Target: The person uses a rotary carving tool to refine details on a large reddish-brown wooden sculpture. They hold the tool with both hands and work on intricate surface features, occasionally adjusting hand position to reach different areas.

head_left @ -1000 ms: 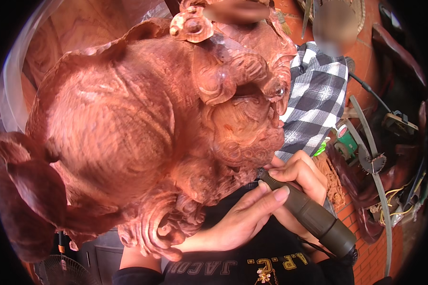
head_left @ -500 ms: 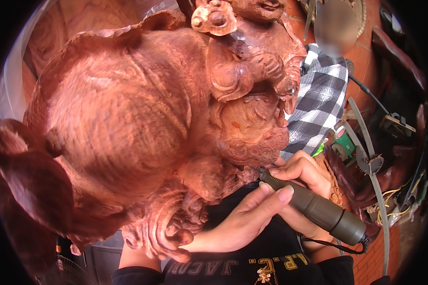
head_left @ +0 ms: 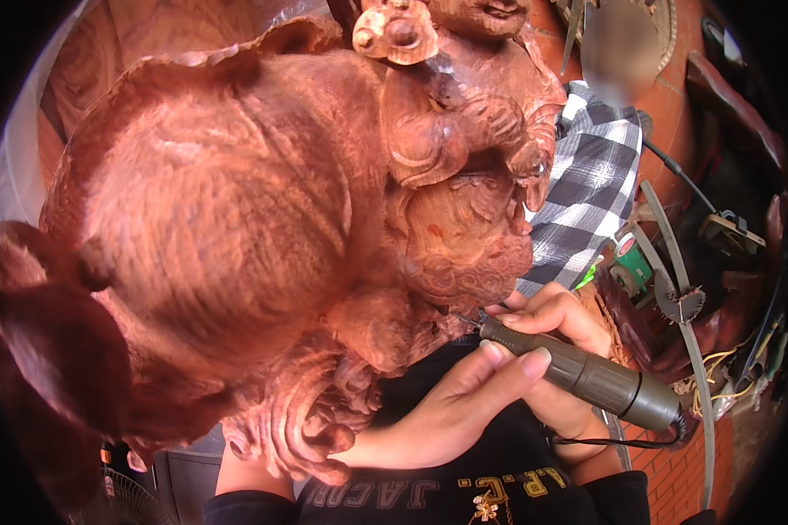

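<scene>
A large reddish-brown wood carving, with a rounded ridged body and curled relief along its side, fills the left and middle. My right hand is wrapped around the front part of an olive-grey rotary carving tool. From below, my left hand pinches the same tool near its nose, thumb and a finger against the barrel. A thin bit points left from the tool at the carving's lower right edge; whether it touches the wood I cannot tell. Part of my left forearm is hidden behind the carving.
A black cord trails from the tool's rear end. Black-and-white checked cloth lies beyond the carving. On the right are a grey strip, a green object and dark wood pieces. A fan shows at lower left.
The tool's rear end has swung slightly up and right, and its thin bit shows more plainly. Both hands have shifted a little to the right with it. The carving stays almost in place.
</scene>
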A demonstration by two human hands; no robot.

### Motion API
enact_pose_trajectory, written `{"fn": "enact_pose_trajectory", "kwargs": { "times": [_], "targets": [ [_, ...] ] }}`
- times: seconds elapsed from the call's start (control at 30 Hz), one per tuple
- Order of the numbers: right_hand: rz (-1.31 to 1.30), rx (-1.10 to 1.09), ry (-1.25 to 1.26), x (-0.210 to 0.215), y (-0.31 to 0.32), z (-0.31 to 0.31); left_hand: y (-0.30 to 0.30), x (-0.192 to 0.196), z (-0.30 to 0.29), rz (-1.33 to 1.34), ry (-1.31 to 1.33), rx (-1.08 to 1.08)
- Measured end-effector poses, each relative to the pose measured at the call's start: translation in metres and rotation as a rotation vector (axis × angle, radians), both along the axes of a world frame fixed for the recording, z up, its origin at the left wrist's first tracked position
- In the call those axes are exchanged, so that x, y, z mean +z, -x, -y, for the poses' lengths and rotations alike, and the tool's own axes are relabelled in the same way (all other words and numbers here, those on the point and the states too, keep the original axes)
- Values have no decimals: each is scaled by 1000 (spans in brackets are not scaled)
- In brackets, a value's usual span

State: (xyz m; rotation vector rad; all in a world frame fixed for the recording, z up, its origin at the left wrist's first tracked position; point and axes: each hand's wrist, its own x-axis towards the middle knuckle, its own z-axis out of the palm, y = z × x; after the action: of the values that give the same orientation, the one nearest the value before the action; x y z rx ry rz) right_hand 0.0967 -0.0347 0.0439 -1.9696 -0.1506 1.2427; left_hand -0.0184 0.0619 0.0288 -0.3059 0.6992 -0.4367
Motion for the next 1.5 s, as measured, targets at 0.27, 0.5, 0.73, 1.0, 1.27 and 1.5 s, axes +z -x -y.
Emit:
{"fn": "enact_pose_trajectory", "kwargs": {
  "times": [0.27, 0.5, 0.73, 1.0, 1.27, 1.5],
  "targets": [
    [178, 53, -41, -4, 1, -3, 2, -2, 13, -29, 36, 16],
    [202, 64, -62, -5, 4, -3, 2, 0, 1, -46, 63, 33],
    [165, 62, -52, -3, 5, -3, 1, 1, -12, -41, 69, -46],
    [65, 11, -17, 0, 5, -2, -1, 0, -8, 3, -18, -61],
    [141, 98, -4, 0, 2, -5, 0, 1, 1, -70, 10, -6],
    [163, 140, 83, 4, 1, -14, -2, 2, 5, -80, -40, 48]
  ]
}}
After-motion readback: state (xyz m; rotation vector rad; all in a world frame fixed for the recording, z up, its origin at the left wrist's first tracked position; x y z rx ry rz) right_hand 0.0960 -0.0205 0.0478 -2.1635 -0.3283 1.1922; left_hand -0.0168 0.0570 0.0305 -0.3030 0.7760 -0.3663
